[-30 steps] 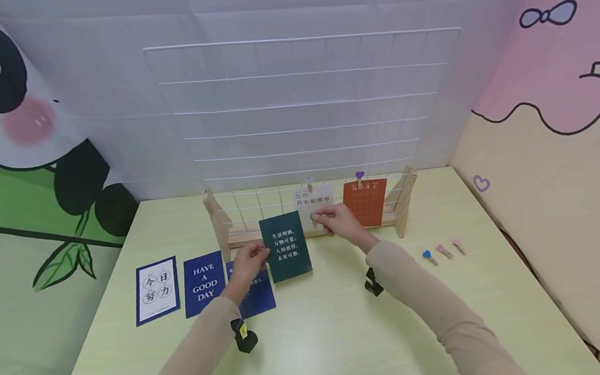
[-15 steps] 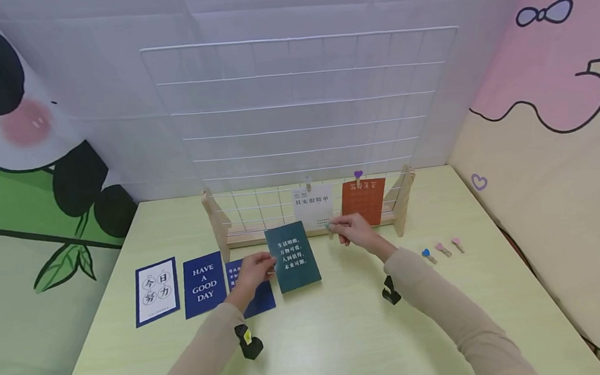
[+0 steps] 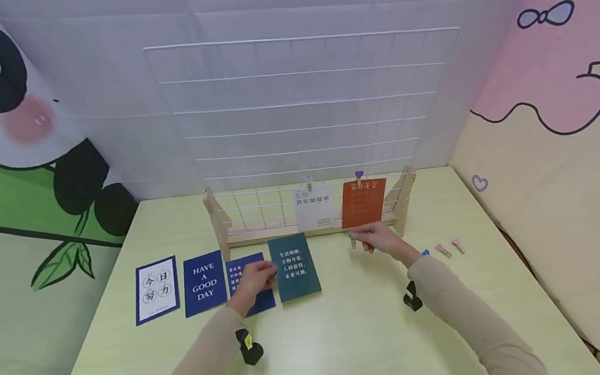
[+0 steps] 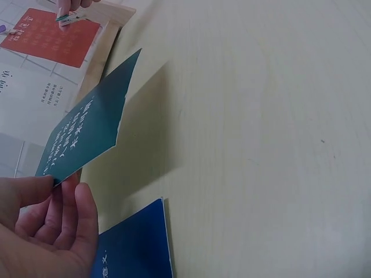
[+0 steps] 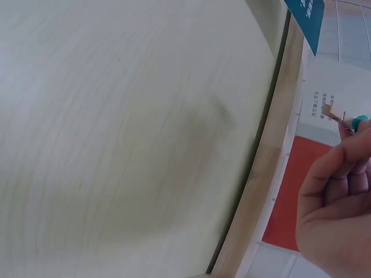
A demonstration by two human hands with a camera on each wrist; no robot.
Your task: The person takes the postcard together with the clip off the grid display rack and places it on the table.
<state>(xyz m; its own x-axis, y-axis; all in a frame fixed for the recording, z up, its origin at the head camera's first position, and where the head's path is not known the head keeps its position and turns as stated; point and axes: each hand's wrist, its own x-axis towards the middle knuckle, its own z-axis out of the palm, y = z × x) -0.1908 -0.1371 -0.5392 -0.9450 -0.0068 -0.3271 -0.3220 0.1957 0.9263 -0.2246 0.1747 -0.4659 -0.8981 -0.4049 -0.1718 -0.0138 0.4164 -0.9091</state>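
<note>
My left hand (image 3: 256, 279) pinches the left edge of a dark green card (image 3: 294, 268) with white writing. In the left wrist view the green card (image 4: 95, 119) is tilted above the table, throwing a shadow. Between thumb and finger, my right hand (image 3: 382, 242) holds a small wooden clothespin (image 3: 353, 241) with a green top, seen again as a clothespin (image 5: 339, 117) in the right wrist view. Behind the hands, a white card (image 3: 313, 208) and an orange-red card (image 3: 364, 203) hang from a white wire grid (image 3: 259, 206), each under a clothespin.
Two cards lie at left, a white one with a blue border (image 3: 156, 290) and a blue one (image 3: 204, 283). Another blue card (image 3: 262, 303) is partly under the left hand. Pink clothespins (image 3: 443, 250) and a partly hidden blue one (image 3: 426, 252) lie at right. Wooden feet (image 3: 217, 224) carry the grid.
The green card has come down and nearer, away from the grid, in my left hand. My right hand has moved right and nearer with the clothespin, uncovering the white card.
</note>
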